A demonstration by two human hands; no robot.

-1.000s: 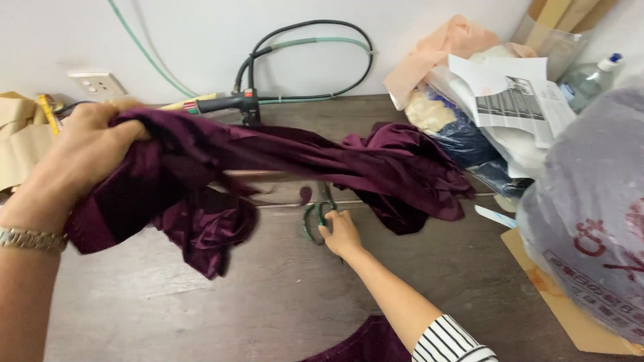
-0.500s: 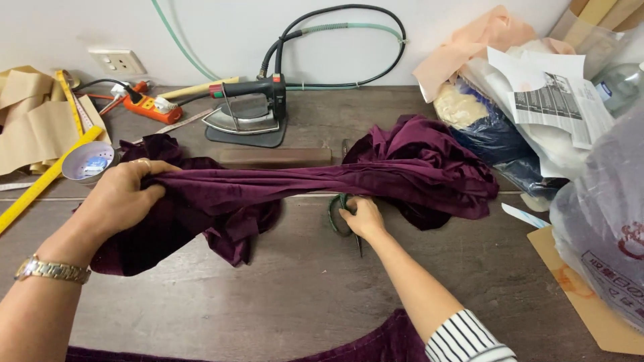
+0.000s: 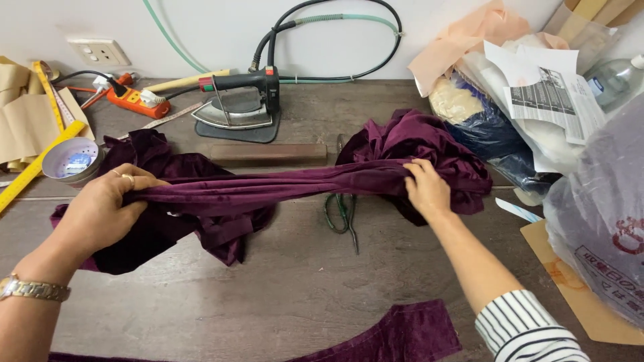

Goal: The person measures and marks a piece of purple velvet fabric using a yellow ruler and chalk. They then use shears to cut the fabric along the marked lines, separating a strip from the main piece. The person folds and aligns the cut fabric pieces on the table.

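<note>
1. My left hand (image 3: 107,204) is closed tight on one end of the dark purple cloth (image 3: 268,191). My right hand (image 3: 426,188) grips the other end, with my fingers curled over the bunched part.
2. The cloth runs between my two hands like a thick rope, just above the brown counter (image 3: 295,288). Both ends hang down in soft heaps on the counter.
3. I think the cloth is soft, floppy and light. It looks a bit shiny, like velvet, so it may slide in my grip.
4. The best place to hold it is on the thick bunches, where there is a lot to squeeze.
5. Green scissors (image 3: 341,213) lie under the cloth. I cannot tell if the cloth touches them.
6. A flat iron (image 3: 238,107) sits behind, well apart from the cloth.
7. A small round tin (image 3: 70,159) sits near my left hand.
</note>
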